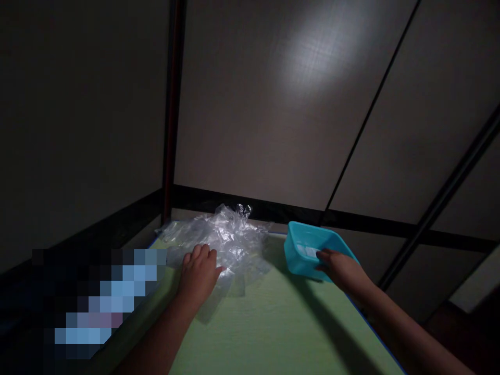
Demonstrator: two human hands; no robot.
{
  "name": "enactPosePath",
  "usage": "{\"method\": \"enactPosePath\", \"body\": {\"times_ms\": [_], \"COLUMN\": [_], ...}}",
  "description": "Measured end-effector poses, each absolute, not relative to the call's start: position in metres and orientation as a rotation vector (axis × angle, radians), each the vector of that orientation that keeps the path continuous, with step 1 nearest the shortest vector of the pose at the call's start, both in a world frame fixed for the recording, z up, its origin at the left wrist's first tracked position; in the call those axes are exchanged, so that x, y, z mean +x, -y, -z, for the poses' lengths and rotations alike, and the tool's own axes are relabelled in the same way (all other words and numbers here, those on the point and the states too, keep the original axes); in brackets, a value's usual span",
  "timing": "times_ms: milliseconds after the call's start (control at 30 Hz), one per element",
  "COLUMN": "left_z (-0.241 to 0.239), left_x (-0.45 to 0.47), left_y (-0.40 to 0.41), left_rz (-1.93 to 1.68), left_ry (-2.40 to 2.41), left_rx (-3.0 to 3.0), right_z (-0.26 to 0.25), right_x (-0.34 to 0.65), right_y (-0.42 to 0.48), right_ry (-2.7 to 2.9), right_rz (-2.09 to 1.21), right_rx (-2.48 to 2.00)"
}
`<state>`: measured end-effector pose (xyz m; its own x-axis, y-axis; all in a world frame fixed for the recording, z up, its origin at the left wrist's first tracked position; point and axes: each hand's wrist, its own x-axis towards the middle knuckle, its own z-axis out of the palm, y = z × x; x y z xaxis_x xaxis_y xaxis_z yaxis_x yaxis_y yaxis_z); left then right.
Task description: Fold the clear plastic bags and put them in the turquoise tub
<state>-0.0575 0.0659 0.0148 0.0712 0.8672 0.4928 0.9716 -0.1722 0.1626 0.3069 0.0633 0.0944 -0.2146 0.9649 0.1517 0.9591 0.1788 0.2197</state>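
Tabletop (234,344), pale green with a blue edge, fills the near middle of the scene, a dark shadow (328,323) slanting over its right half. Farther on, crumpled clear plastic (230,234) covers the far left part, and a turquoise basin (295,260) is at the far right corner. Beyond them stand greyish wall panels (253,120) with dark strips (242,200). At near left a bluish shape (117,291) is pixelated past recognition; a small pale item (307,251) in the basin is partly hidden by fingers, and whether the basin sits flat or is lifted is unclear. The left hand (199,273) lies palm down on the plastic, fingers bent, thumb apart; whether it pinches any film I cannot tell. The right hand (344,268) reaches over the basin's near right rim, fingertips inside, its grip impossible to make out.
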Motion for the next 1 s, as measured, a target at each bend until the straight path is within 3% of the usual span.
{"method": "enactPosePath", "body": {"times_ms": [367, 700, 833, 1000], "left_z": [-0.002, -0.012, -0.013, -0.015], "left_x": [-0.063, -0.069, -0.067, -0.059], "left_y": [-0.071, -0.08, -0.077, -0.07], "left_rz": [0.962, 1.885, 2.337, 2.932], "left_ry": [1.832, 1.719, 1.683, 1.636], "left_rx": [-2.263, -2.279, -2.311, -2.302], "right_z": [-0.076, -0.085, -0.079, -0.045], "right_x": [0.3, 0.26, 0.212, 0.158], "right_y": [-0.13, -0.092, -0.064, -0.068], "right_ry": [-2.377, -2.784, -3.155, -3.32], "right_rz": [-0.369, -0.336, 0.051, 1.024], "right_rx": [1.896, 2.091, 1.987, 1.89]}}
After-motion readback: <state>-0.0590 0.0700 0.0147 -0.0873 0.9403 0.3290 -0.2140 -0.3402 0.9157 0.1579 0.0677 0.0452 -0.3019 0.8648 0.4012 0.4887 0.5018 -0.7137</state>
